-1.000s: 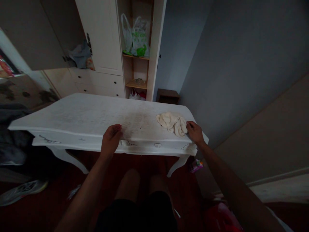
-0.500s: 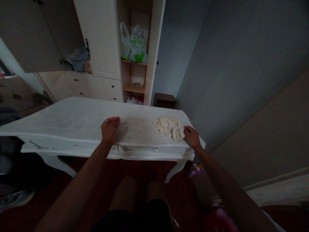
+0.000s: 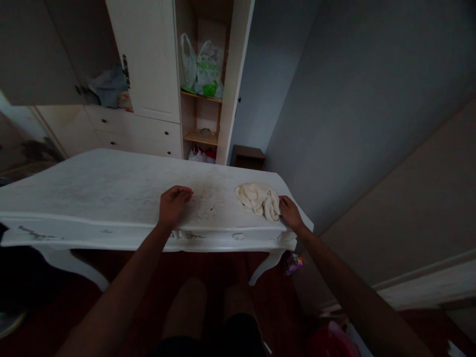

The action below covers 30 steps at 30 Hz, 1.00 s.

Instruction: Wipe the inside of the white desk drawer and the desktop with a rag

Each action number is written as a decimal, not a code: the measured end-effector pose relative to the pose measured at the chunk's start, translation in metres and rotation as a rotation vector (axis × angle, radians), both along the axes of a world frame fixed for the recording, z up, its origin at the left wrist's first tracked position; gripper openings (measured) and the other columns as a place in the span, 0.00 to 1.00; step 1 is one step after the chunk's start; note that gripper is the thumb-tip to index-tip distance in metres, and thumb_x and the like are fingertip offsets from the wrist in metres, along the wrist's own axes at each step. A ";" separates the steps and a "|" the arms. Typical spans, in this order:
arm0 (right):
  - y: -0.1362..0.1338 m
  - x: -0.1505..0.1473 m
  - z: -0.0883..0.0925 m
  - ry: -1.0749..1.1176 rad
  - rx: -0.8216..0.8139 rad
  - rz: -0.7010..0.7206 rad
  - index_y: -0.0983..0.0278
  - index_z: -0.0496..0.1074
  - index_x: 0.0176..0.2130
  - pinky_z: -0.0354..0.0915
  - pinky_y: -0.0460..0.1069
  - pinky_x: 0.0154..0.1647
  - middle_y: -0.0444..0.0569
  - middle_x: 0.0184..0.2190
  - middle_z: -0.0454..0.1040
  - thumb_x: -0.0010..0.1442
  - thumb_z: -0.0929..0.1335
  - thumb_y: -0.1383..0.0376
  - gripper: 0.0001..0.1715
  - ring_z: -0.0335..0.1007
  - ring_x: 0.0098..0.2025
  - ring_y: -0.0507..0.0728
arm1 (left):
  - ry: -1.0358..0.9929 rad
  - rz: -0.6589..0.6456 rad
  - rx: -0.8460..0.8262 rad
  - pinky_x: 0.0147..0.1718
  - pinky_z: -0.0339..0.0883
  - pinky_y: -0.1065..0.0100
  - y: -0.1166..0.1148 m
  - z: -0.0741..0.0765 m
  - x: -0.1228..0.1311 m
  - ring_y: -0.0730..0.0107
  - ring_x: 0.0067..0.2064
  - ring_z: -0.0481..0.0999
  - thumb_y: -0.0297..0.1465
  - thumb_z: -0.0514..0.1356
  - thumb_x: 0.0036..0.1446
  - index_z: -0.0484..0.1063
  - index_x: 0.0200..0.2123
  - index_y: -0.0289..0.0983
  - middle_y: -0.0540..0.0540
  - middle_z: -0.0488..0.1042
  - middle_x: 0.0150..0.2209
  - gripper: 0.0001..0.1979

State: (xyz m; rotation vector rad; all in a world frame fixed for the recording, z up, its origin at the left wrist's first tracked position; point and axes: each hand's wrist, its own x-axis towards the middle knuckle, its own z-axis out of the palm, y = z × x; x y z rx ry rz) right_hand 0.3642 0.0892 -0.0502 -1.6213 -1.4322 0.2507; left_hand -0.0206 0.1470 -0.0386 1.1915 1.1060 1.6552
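Note:
A crumpled cream cloth (image 3: 258, 199) lies on the right part of a white table (image 3: 122, 173). My right hand (image 3: 290, 212) is closed on the cloth's right edge, its fingers pinching the fabric. Farther left, my left hand (image 3: 174, 204) is held over the tabletop near its front edge, loosely curled with the fingers pointing right; I see nothing in it. Greyish smudges mark the surface between the two hands, along with a small dark speck (image 3: 211, 208).
Behind the table stands a pale wardrobe (image 3: 148, 64) with an open door and plastic bags (image 3: 208, 74) on a shelf. A low brown cabinet (image 3: 248, 154) sits by the grey wall (image 3: 353, 99). Under the table's right end is a small purple box (image 3: 293, 264).
My left hand has shifted slightly right and its fingers have curled more. The right hand keeps hold of the cloth's edge. The camera view has shifted slightly.

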 end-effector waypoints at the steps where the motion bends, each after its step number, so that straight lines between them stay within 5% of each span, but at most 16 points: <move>1: 0.003 -0.006 0.000 0.010 -0.006 -0.002 0.62 0.72 0.39 0.64 0.57 0.50 0.54 0.39 0.78 0.59 0.59 0.52 0.21 0.71 0.43 0.61 | 0.006 0.000 0.002 0.34 0.71 0.65 0.000 0.000 0.000 0.70 0.29 0.75 0.35 0.63 0.42 0.77 0.25 0.38 0.48 0.77 0.26 0.07; 10: 0.038 -0.107 0.000 0.033 -0.021 0.191 0.58 0.71 0.37 0.63 0.53 0.49 0.47 0.36 0.76 0.62 0.61 0.55 0.14 0.69 0.41 0.57 | 0.147 0.037 0.038 0.39 0.72 0.62 0.004 -0.006 -0.003 0.65 0.34 0.77 0.37 0.61 0.46 0.76 0.29 0.38 0.46 0.78 0.30 0.10; 13: 0.043 -0.141 0.004 0.111 -0.047 0.383 0.57 0.74 0.41 0.63 0.54 0.52 0.48 0.41 0.77 0.62 0.64 0.52 0.15 0.71 0.44 0.58 | 0.306 0.075 0.101 0.49 0.71 0.56 0.001 -0.006 -0.002 0.57 0.49 0.77 0.42 0.61 0.52 0.75 0.44 0.38 0.40 0.78 0.46 0.19; 17: 0.038 -0.163 0.013 0.219 0.000 0.481 0.57 0.75 0.45 0.64 0.54 0.55 0.48 0.46 0.77 0.60 0.68 0.50 0.19 0.71 0.50 0.60 | 0.560 0.018 0.180 0.64 0.56 0.49 -0.004 -0.003 0.005 0.48 0.66 0.63 0.49 0.61 0.54 0.66 0.60 0.34 0.31 0.65 0.63 0.36; 21: 0.011 -0.161 0.023 0.251 0.163 0.389 0.59 0.74 0.44 0.64 0.55 0.56 0.50 0.45 0.77 0.62 0.66 0.52 0.17 0.72 0.49 0.60 | 0.817 -0.046 0.155 0.65 0.53 0.46 -0.006 -0.002 0.011 0.40 0.69 0.57 0.51 0.64 0.51 0.60 0.65 0.31 0.27 0.58 0.68 0.45; 25: -0.041 -0.148 0.013 0.370 0.242 0.288 0.59 0.75 0.37 0.67 0.54 0.47 0.49 0.36 0.78 0.64 0.66 0.51 0.15 0.72 0.40 0.58 | 0.961 -0.040 0.108 0.62 0.58 0.46 -0.004 -0.005 0.013 0.39 0.65 0.64 0.48 0.64 0.51 0.59 0.66 0.32 0.26 0.64 0.64 0.44; 28: -0.082 -0.135 -0.019 0.574 0.063 0.303 0.59 0.76 0.36 0.66 0.51 0.29 0.45 0.24 0.74 0.61 0.69 0.48 0.18 0.67 0.26 0.55 | 0.934 -0.012 0.112 0.60 0.61 0.47 -0.003 -0.006 0.013 0.40 0.62 0.68 0.47 0.64 0.52 0.62 0.65 0.34 0.29 0.69 0.60 0.41; 30: -0.102 -0.126 -0.047 0.699 -0.209 0.336 0.61 0.76 0.33 0.62 0.48 0.22 0.47 0.24 0.75 0.59 0.69 0.45 0.23 0.66 0.22 0.53 | 0.902 -0.003 0.121 0.58 0.62 0.47 -0.002 -0.006 0.013 0.40 0.59 0.70 0.47 0.65 0.51 0.64 0.63 0.36 0.30 0.70 0.58 0.39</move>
